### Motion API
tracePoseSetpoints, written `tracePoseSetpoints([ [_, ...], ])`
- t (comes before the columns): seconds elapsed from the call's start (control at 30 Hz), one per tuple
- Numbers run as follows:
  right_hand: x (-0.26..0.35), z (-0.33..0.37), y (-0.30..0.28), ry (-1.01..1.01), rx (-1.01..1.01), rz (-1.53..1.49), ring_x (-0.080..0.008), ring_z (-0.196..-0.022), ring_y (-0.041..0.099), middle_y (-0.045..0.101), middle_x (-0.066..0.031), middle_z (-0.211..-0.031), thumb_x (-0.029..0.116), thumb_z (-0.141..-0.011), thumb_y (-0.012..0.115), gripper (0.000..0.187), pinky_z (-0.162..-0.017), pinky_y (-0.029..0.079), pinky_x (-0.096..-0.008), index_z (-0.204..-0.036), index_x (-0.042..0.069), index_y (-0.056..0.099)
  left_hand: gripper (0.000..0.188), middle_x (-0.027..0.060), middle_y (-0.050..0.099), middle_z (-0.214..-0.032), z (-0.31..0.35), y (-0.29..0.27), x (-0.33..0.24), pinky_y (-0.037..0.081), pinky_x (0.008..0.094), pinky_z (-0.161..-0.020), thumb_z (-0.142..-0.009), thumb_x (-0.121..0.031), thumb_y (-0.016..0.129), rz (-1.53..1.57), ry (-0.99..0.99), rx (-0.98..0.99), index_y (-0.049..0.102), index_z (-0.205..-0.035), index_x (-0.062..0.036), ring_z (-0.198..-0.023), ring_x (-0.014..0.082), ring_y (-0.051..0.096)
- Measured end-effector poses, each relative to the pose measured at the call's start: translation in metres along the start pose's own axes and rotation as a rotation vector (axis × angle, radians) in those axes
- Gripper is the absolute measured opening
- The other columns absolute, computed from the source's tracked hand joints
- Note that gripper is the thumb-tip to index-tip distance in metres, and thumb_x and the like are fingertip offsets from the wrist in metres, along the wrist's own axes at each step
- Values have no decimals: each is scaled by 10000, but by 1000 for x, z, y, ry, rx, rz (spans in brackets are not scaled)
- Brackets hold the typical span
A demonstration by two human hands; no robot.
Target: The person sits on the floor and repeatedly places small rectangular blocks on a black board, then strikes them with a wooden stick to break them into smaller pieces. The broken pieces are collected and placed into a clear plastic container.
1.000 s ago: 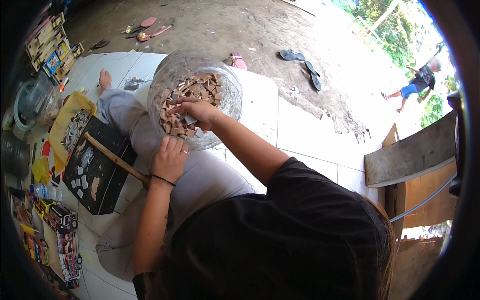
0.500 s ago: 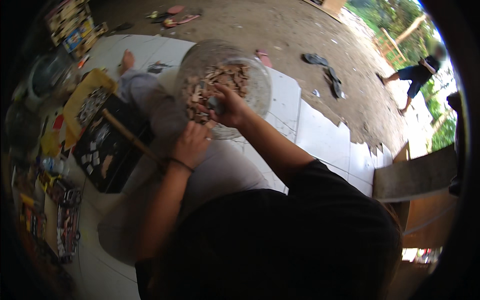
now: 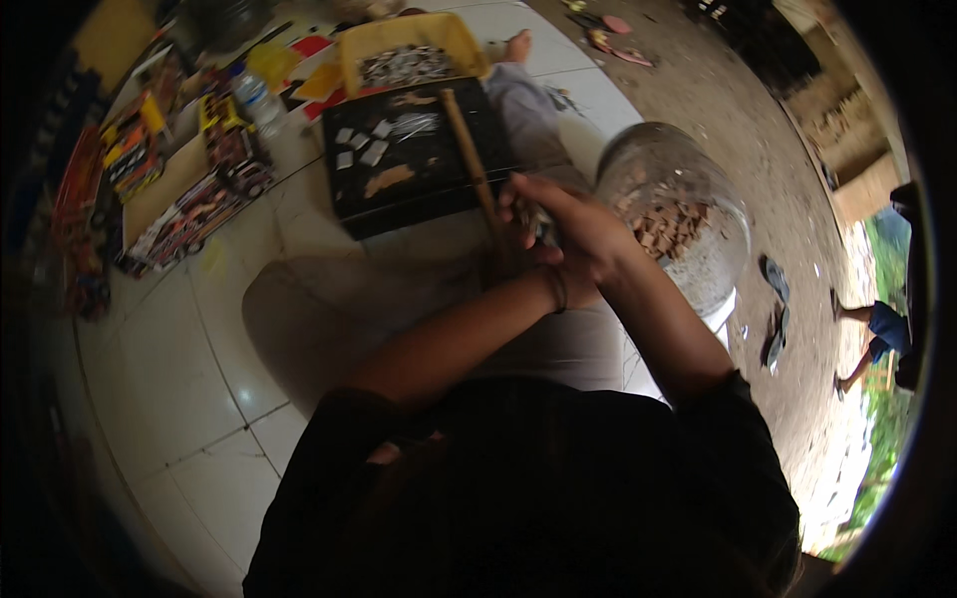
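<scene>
My two hands meet above my lap, beside the near right corner of a black box. My right hand [image 3: 588, 234] is curled over a small greyish thing, too blurred and covered to name. Beneath it lies my left hand [image 3: 554, 276], a dark band at its wrist; its fingers are mostly hidden. A wooden stick [image 3: 464, 135] slants across the black box [image 3: 449, 184], its lower end out of sight behind the hands. Small white squares [image 3: 374, 151] and a brown scrap [image 3: 389, 179] lie on the box. Right of my hands stands a clear plastic tub [image 3: 733, 239] holding brown chips [image 3: 670, 231].
Behind the box sits a yellow tray [image 3: 477, 50] of small grey pieces. Toy trucks [image 3: 189, 214] and a water bottle [image 3: 257, 103] stand at the left on white tiles. Sandals [image 3: 776, 309] lie on the dirt at right, where another person's legs [image 3: 867, 339] show.
The view has swung left, bringing the toy trucks and box further in. My hands have left the tub and come together over my lap near the stick.
</scene>
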State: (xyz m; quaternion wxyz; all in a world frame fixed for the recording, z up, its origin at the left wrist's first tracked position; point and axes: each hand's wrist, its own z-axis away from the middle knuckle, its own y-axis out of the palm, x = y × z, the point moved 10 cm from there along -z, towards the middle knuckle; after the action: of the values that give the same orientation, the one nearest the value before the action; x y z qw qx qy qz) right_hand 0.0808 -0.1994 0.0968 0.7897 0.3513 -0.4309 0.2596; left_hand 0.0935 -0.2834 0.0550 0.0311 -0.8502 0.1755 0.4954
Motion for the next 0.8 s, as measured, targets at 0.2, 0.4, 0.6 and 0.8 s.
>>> tracePoseSetpoints([
  [0.2,4,-149,28,70,-70,356,-86,-565,516,555,-9,-714,345,-926,554,268,-397,359,-224,-882,81,567,351,170,566,-1208,-7,10,7,366,403,-985,-913,-254,475,-687,-19,113,576,-1181,-51,-1158,298,502],
  [0.4,0,-253,48,40,-46,893,-147,-632,590,599,-74,-757,367,-877,586,351,-485,488,-285,-931,23,634,333,160,540,-1250,1,2,1,349,381,-1010,-935,-237,463,-625,-154,143,573,-1189,-53,-1188,308,478],
  [0.6,0,-299,57,94,-121,1095,-236,-726,667,621,-164,-1094,450,-884,534,476,-552,558,-364,-1048,19,652,315,142,567,-1240,-6,5,7,364,385,-1003,-922,-239,507,-436,115,21,608,-1148,-46,-1182,300,485],
  [0.8,24,-265,67,51,-98,917,-243,-1089,531,514,-142,-1263,478,-912,486,574,-782,528,-347,-1333,87,469,352,152,489,-1321,1,31,38,328,386,-1052,-931,-197,468,-977,100,280,529,-1238,-37,-1248,296,425],
])
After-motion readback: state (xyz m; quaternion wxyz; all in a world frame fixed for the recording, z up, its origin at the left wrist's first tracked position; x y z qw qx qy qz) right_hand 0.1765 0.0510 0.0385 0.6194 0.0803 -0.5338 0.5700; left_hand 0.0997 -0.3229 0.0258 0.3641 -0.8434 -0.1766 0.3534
